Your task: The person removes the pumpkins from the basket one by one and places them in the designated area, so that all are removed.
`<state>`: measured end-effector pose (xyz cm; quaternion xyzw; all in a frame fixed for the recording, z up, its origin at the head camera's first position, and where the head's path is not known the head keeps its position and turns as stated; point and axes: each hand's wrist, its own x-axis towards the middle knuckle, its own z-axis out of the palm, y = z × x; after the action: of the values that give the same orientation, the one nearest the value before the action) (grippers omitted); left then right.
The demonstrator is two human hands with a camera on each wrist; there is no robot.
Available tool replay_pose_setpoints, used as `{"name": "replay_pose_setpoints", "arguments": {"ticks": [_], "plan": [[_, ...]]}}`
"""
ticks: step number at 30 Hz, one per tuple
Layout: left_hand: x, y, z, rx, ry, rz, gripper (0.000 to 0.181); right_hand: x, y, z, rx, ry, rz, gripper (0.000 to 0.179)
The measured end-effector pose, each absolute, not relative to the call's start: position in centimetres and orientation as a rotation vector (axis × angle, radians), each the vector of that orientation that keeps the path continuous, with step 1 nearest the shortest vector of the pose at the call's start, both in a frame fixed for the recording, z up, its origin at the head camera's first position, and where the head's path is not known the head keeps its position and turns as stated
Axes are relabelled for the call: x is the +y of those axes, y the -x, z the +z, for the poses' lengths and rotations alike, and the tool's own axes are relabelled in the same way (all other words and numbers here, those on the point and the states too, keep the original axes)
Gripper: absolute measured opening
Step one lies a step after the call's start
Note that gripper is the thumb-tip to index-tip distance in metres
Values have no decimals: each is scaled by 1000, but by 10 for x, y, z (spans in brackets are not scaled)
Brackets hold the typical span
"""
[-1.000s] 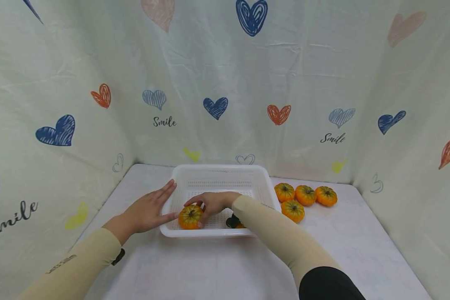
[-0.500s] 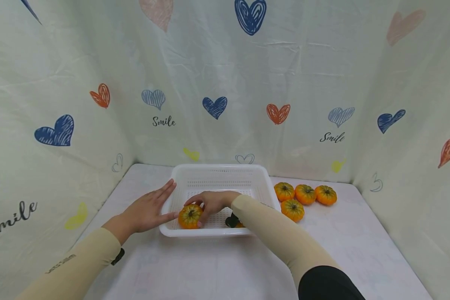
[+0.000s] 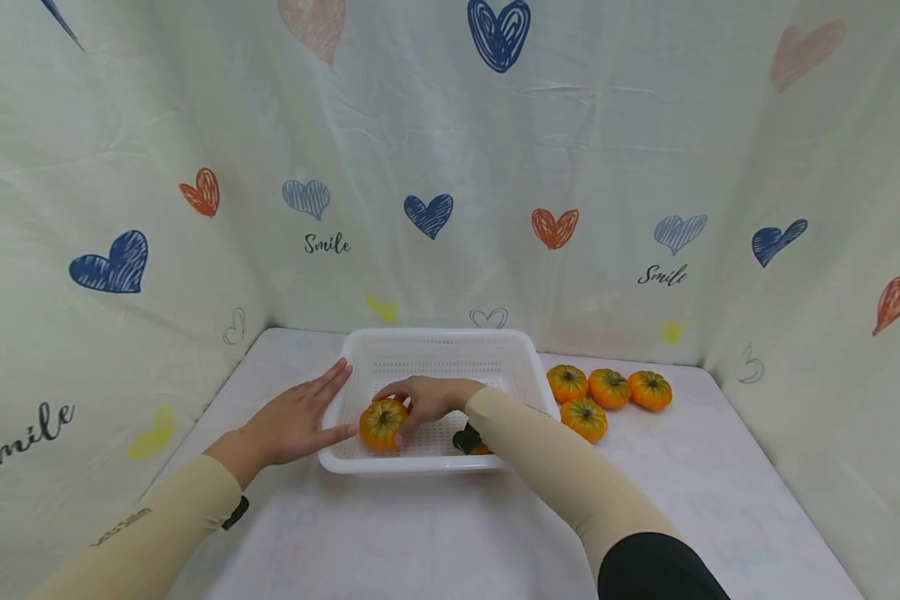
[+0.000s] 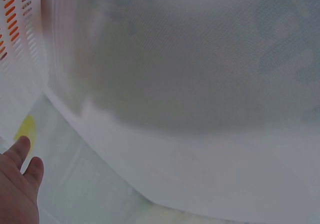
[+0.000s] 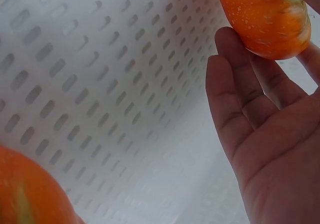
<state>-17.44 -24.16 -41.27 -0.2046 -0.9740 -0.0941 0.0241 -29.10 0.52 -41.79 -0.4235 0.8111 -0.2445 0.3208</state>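
Observation:
A small orange pumpkin (image 3: 381, 425) with a yellow-green ribbed top is at the left end of the white perforated basket (image 3: 435, 465). My right hand (image 3: 429, 400) reaches into the basket and grips this pumpkin between thumb and fingers; the right wrist view shows the fingertips against its orange underside (image 5: 272, 22). My left hand (image 3: 288, 425) has its fingers straight, lying along the left rim of the basket. Another pumpkin (image 3: 481, 449) lies in the basket below my right wrist, mostly hidden by the sleeve; part of an orange pumpkin (image 5: 30, 191) also fills a corner of the right wrist view.
Several similar pumpkins (image 3: 608, 389) are grouped on the white table (image 3: 450, 533), just right of the basket. A curtain (image 3: 495, 150) printed with hearts surrounds the table at the back and sides. Black straps (image 3: 237, 513) are on both wrists.
The pumpkin in my right hand has risen slightly and shifted a little to the right, with the hand moving along. My left hand stays at the basket's rim.

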Motion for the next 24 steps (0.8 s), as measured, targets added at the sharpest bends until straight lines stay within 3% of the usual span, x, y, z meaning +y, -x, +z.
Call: {"name": "replay_pose_setpoints", "arguments": {"ticks": [24], "plan": [[-241, 171, -409, -3017, 643, -283, 96, 48, 305, -381, 2296, 1029, -660, 77]]}}
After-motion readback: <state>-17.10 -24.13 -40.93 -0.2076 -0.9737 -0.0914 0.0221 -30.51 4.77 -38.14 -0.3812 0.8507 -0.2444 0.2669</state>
